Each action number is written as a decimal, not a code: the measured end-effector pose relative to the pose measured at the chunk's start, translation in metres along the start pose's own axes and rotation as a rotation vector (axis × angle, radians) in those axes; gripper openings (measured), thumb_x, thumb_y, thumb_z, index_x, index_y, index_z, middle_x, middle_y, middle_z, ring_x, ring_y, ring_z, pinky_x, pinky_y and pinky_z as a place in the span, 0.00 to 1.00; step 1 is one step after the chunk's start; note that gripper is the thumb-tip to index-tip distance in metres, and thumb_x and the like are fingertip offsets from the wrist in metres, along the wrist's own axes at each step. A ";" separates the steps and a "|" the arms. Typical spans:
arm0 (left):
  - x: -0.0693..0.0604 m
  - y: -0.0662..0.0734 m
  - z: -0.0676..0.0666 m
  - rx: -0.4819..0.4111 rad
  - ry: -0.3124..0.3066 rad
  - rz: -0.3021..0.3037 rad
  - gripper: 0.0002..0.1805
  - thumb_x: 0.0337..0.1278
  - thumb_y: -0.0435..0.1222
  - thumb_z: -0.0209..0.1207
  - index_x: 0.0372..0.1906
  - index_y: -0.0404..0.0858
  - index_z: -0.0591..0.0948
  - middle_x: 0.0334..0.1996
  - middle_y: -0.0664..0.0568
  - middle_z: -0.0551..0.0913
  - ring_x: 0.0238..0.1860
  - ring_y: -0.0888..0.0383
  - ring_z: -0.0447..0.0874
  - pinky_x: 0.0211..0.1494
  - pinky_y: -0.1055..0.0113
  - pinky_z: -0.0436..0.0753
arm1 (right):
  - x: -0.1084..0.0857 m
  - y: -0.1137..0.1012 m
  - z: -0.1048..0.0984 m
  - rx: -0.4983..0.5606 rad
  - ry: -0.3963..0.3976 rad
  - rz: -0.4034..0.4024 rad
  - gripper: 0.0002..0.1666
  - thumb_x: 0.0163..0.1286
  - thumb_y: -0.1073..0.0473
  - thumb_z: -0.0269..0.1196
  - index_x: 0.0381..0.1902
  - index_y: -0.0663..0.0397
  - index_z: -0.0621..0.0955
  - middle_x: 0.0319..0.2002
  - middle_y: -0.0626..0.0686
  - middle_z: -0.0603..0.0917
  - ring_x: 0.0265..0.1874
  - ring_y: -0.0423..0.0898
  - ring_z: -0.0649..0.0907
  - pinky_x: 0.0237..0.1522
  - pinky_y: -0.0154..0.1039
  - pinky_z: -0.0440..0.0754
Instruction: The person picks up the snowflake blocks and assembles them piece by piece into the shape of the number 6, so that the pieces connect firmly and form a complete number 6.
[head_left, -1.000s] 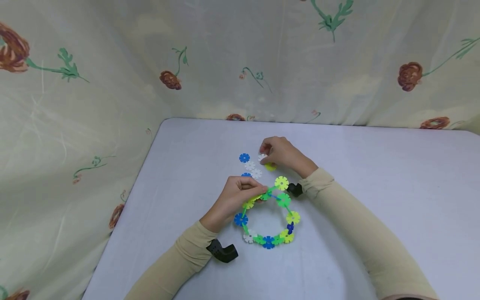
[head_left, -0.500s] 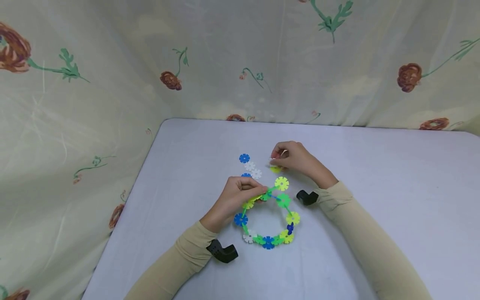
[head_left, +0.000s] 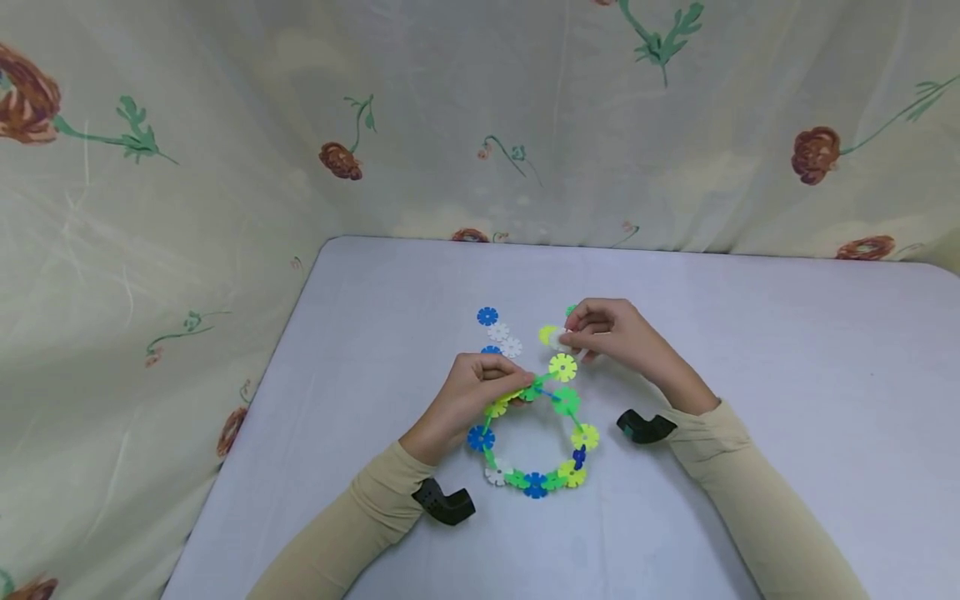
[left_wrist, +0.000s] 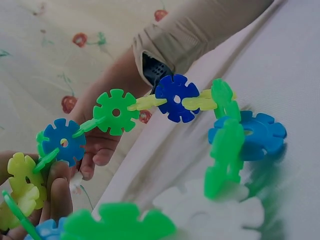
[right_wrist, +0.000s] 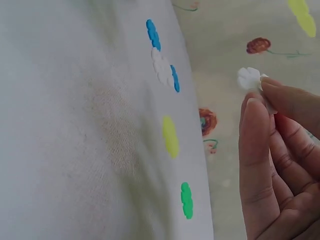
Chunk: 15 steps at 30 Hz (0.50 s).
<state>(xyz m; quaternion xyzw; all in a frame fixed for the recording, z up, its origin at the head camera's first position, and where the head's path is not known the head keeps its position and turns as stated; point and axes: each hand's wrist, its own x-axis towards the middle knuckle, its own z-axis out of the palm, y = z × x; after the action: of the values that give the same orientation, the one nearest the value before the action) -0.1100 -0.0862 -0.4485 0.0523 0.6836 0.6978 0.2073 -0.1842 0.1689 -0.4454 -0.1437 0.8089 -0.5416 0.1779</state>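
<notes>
A ring of linked flower-shaped discs, with a blue disc (head_left: 536,485) at its near side, is pinched at its upper left by the left hand (head_left: 468,400). The left wrist view shows fingers (left_wrist: 59,192) against the chain beside a blue disc (left_wrist: 65,142). Just above the ring's top yellow disc (head_left: 562,367), the right hand (head_left: 618,337) pinches a white disc (head_left: 557,338). In the right wrist view that white disc (right_wrist: 248,79) sticks out between thumb and fingertips, with another white piece partly hidden at the fingers.
Behind the left hand lie loose discs: a blue one (head_left: 487,316), white ones (head_left: 511,347) and a second blue one, partly covered. A yellow disc (head_left: 547,335) and a green disc (head_left: 572,311) lie by the right hand. A flowered curtain (head_left: 420,125) borders the table (head_left: 375,292).
The right hand has moved right and toward the ring with the white disc, uncovering the yellow disc and part of the green one. The left hand and ring have stayed in place.
</notes>
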 end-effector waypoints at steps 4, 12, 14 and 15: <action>0.000 0.000 0.000 0.008 0.000 -0.001 0.11 0.67 0.38 0.67 0.42 0.32 0.88 0.39 0.45 0.92 0.40 0.50 0.93 0.51 0.59 0.92 | -0.011 0.001 -0.002 0.036 0.016 -0.010 0.14 0.70 0.56 0.71 0.43 0.61 0.81 0.37 0.57 0.87 0.34 0.48 0.90 0.36 0.48 0.92; 0.000 -0.001 0.000 0.019 -0.001 -0.001 0.12 0.66 0.39 0.68 0.43 0.33 0.88 0.38 0.46 0.92 0.44 0.40 0.92 0.51 0.57 0.92 | -0.029 0.006 -0.011 0.061 0.047 -0.033 0.14 0.70 0.55 0.71 0.43 0.60 0.81 0.39 0.62 0.89 0.37 0.58 0.90 0.37 0.49 0.92; 0.000 -0.001 -0.001 0.019 0.000 -0.002 0.12 0.66 0.39 0.68 0.43 0.33 0.88 0.38 0.46 0.92 0.45 0.39 0.91 0.51 0.56 0.92 | -0.032 0.007 -0.013 0.069 0.048 -0.042 0.14 0.70 0.56 0.71 0.42 0.60 0.81 0.39 0.63 0.89 0.37 0.58 0.90 0.37 0.49 0.92; 0.000 -0.002 -0.001 0.018 0.001 -0.004 0.12 0.66 0.40 0.68 0.43 0.33 0.88 0.38 0.46 0.92 0.45 0.39 0.91 0.52 0.56 0.92 | -0.033 0.007 -0.014 0.072 0.047 -0.048 0.14 0.70 0.56 0.71 0.42 0.60 0.81 0.39 0.64 0.89 0.37 0.58 0.90 0.37 0.49 0.92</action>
<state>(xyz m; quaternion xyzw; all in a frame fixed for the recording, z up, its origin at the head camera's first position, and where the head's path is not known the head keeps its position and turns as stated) -0.1097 -0.0874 -0.4500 0.0526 0.6900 0.6913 0.2079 -0.1608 0.1973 -0.4429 -0.1439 0.7891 -0.5778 0.1509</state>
